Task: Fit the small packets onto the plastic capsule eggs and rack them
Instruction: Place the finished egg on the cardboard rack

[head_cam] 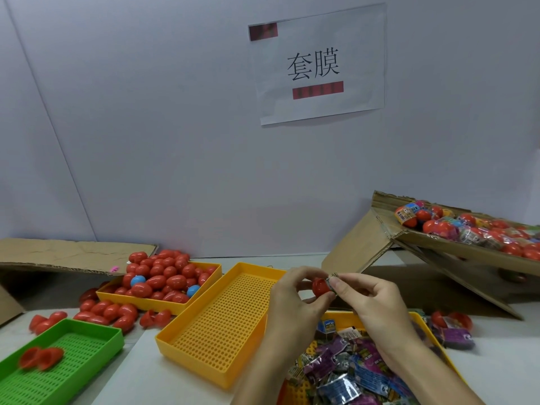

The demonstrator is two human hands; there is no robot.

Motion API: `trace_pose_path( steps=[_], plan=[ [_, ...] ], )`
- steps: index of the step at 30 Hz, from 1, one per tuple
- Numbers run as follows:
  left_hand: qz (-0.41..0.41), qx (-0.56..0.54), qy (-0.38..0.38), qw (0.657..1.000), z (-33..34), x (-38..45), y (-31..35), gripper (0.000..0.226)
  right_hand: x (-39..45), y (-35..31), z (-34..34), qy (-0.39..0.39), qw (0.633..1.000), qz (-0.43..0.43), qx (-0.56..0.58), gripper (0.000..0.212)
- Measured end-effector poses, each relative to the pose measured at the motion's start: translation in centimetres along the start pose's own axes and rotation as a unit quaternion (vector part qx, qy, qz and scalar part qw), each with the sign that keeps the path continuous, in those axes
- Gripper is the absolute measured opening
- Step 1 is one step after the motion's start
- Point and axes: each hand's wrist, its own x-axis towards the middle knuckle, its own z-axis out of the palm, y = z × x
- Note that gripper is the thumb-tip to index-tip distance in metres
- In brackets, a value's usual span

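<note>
Right now the left hand (295,290) is pinching a red capsule egg (320,286) above the empty yellow tray (222,331), while the right hand (371,296) is pinching a small packet (332,280) against its end. Probably the egg is light, hard and slippery, best gripped round its middle; the film packet looks thin and crushable, so holding its rim should work.

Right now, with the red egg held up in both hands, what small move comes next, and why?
Probably sliding the packet further over the egg. The left hand holds the egg and the right hand pinches the packet at its end, so it seems only partly on. The middle yellow tray has no eggs in it.
</note>
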Motion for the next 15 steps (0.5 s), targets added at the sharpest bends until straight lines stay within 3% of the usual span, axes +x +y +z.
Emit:
trace_pose_path(
  steps=[7,15],
  plan=[
    [-0.031,-0.046,0.041,0.998,-0.18,0.2,0.17,0.02,0.12,0.52,0.02,0.017,0.99,-0.069,-0.121,0.017],
    [-0.069,-0.142,0.054,0.986,-0.13,0.15,0.26,0.019,-0.17,0.97,0.81,0.013,0.948,-0.146,-0.283,0.048]
  ],
)
